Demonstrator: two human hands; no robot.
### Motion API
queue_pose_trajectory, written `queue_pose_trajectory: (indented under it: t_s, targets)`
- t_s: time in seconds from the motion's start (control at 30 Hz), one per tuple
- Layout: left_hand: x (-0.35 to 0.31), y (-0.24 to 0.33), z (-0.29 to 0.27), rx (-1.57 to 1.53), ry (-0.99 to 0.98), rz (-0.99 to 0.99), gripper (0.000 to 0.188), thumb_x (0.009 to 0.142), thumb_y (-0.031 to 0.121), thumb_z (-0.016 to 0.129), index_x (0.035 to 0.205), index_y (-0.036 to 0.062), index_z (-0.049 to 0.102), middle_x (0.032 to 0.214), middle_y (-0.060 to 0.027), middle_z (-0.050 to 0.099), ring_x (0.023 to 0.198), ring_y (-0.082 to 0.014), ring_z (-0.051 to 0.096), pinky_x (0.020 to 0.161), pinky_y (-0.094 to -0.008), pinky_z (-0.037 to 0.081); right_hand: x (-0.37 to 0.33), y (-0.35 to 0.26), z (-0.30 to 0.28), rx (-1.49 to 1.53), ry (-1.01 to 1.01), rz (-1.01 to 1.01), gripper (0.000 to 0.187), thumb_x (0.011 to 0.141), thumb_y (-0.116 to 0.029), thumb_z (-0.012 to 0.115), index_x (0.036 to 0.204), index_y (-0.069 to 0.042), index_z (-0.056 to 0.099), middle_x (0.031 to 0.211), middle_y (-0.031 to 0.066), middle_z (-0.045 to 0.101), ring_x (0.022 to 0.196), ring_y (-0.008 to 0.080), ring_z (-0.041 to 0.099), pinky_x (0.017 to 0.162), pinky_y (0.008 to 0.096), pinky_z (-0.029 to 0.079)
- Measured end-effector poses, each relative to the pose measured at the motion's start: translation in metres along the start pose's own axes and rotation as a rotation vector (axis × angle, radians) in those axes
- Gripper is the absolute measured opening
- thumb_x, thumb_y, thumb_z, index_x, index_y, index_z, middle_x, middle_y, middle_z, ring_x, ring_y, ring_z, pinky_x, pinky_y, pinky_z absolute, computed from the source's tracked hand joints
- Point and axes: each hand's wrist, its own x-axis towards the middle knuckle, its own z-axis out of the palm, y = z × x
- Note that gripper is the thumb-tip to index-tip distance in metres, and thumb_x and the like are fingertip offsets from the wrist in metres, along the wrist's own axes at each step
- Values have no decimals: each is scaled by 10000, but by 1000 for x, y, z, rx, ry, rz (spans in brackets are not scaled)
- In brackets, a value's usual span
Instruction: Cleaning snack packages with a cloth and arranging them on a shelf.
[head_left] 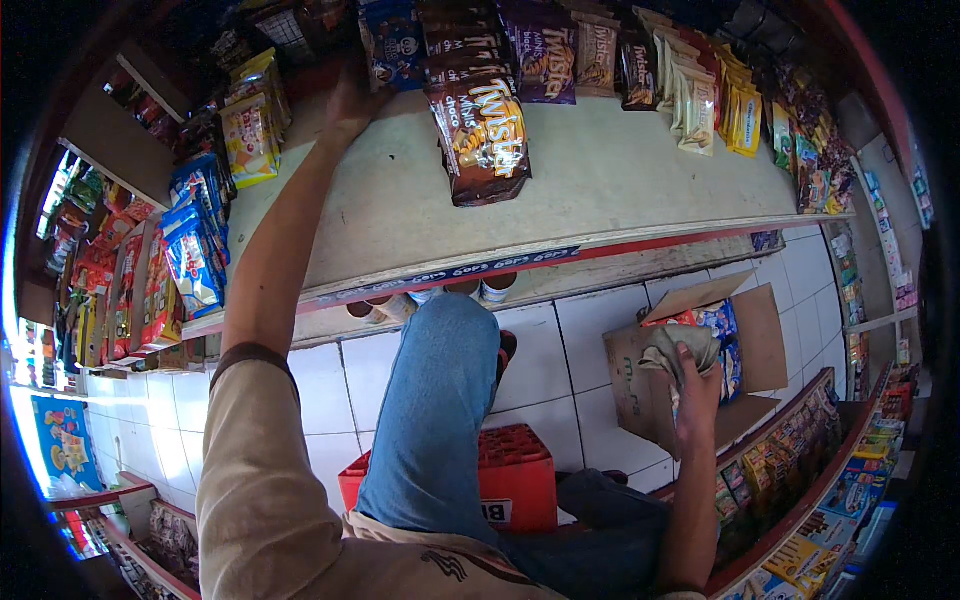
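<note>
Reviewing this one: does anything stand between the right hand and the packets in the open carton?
Yes: the greyish cloth held in the right hand. Seen from above, it overlaps part of the packets in the carton; whether it touches them cannot be told.

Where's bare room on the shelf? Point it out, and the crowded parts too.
Bare shelf: between the front brown pack and the cream packs; also between that brown pack and the left forearm. Crowded: the back row, and the left end with blue packs.
</note>
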Motion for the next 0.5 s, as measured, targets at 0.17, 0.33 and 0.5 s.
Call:
queue_pose_trajectory:
  t_s: [0.17, 0.33, 0.5]
  targets:
    - [-49, 17, -31, -466, 123, -22, 664, 892, 294, 743, 1420, 2, 466, 1369, -195, 597, 1247, -328, 588, 1031, -413, 461, 7, -34, -4, -148, -128, -241, 288, 963, -179, 699, 1173, 8, 637, 1043, 79, 705, 951, 144, 656, 831, 317, 540]
    - [-217, 152, -152, -608, -78, -122, 307, 1039, 167, 579, 1271, -35, 586, 1198, -126, 674, 1114, -174, 630, 945, -314, 487, 8, -66, -2, -314, -191, -417, 259, 956, -176, 699, 1107, 27, 646, 973, 75, 709, 877, 140, 661, 815, 310, 526]
    - [-370, 138, -206, -490, -517, -473, 139, 949, -19, 584, 1066, -18, 659, 975, -139, 720, 883, -211, 692, 833, -336, 530, -4, -71, 16, -516, -353, -467, 301, 922, -175, 716, 1100, 54, 634, 909, 144, 718, 846, 196, 668, 813, 351, 525]
